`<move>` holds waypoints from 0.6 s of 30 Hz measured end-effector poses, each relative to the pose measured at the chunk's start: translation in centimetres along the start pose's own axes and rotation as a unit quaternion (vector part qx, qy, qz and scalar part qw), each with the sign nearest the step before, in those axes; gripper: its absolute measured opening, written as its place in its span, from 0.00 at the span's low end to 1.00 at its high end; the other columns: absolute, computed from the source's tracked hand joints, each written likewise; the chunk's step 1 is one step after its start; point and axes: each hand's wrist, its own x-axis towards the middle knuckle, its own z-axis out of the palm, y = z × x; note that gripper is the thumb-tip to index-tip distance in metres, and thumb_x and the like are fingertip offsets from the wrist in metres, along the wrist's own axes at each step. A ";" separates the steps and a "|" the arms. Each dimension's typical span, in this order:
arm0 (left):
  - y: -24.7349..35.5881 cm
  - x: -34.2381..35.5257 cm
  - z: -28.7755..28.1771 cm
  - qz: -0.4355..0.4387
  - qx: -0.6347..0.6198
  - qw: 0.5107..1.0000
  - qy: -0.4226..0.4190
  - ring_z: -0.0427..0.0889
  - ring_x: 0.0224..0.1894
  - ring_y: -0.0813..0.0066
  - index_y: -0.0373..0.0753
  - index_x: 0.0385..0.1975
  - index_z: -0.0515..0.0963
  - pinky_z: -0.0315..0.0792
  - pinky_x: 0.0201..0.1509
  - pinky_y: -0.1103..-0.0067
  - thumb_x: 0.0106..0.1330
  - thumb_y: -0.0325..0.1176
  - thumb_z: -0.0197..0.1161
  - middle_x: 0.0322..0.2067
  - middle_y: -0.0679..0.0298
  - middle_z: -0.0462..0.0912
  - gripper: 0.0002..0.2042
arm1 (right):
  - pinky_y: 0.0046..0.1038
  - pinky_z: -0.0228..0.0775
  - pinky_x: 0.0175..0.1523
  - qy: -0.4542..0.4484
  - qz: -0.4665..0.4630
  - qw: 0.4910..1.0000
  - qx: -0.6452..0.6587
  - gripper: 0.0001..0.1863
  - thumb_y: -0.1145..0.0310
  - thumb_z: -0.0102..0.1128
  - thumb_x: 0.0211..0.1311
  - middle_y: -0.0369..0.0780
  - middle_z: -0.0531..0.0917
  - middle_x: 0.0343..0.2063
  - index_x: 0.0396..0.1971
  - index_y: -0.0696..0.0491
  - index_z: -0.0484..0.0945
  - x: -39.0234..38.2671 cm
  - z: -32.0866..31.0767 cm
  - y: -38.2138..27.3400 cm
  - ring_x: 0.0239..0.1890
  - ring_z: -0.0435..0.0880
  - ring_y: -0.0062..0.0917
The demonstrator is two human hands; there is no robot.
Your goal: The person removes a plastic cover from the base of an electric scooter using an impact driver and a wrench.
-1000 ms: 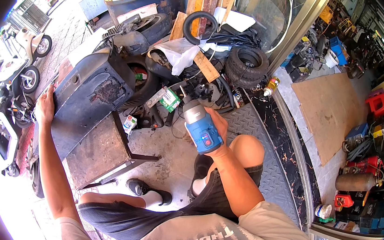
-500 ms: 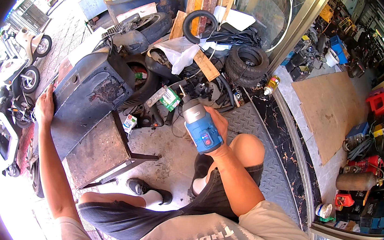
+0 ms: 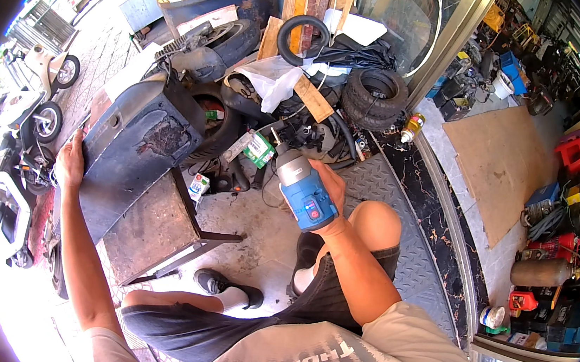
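Note:
A long dark scooter body part (image 3: 130, 125), scuffed and torn on one face, rests tilted over a low wooden-topped metal stand (image 3: 151, 226). At its far-left edge my left hand (image 3: 71, 160) is closed on the rim, the grip partly hidden. My right hand (image 3: 330, 191) is wrapped round a blue and grey cordless impact driver (image 3: 306, 191), held in front of my right knee. The driver's bit points away and slightly left, apart from the scooter part. The handle and trigger are hidden behind the tool's body.
Beyond the stand lies a heap of scooter parts, a loose tyre (image 3: 216, 113), stacked tyres (image 3: 375, 98) and a green box (image 3: 259, 151). A spray can (image 3: 414, 127) stands by the doorway sill. Parked scooters (image 3: 45, 120) line the left; a cluttered workshop opens right.

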 end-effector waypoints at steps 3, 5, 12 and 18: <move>-0.1 0.1 0.0 0.000 -0.002 1.000 -0.001 0.84 0.52 0.37 0.33 0.43 0.87 0.72 0.58 0.56 0.74 0.70 0.42 0.41 0.35 0.85 0.40 | 0.33 0.75 0.42 0.025 -0.006 1.000 0.014 0.24 0.70 0.75 0.44 0.43 0.85 0.33 0.45 0.57 0.81 0.2 0.1 -0.5 0.34 0.84 0.38; 0.1 0.1 0.1 0.000 0.006 1.000 -0.001 0.83 0.53 0.37 0.34 0.45 0.87 0.72 0.60 0.56 0.74 0.70 0.40 0.44 0.35 0.85 0.41 | 0.36 0.74 0.40 0.035 -0.009 0.999 0.021 0.26 0.67 0.73 0.41 0.44 0.84 0.31 0.45 0.57 0.81 0.2 -0.1 -0.7 0.33 0.83 0.43; -1.4 0.6 0.7 0.086 0.104 0.991 0.019 0.81 0.51 0.35 0.40 0.54 0.82 0.70 0.56 0.50 0.81 0.59 0.36 0.46 0.38 0.84 0.32 | 0.34 0.71 0.38 0.110 -0.049 0.993 0.011 0.24 0.68 0.74 0.42 0.43 0.83 0.31 0.44 0.57 0.82 1.4 -1.6 -0.4 0.32 0.83 0.40; 2.2 -2.0 0.6 0.050 0.040 0.998 0.014 0.82 0.53 0.38 0.35 0.51 0.85 0.71 0.60 0.54 0.78 0.65 0.36 0.48 0.41 0.85 0.38 | 0.30 0.79 0.48 0.135 0.087 0.987 -0.012 0.31 0.65 0.82 0.51 0.41 0.87 0.36 0.53 0.53 0.76 2.3 -7.7 -3.1 0.40 0.88 0.28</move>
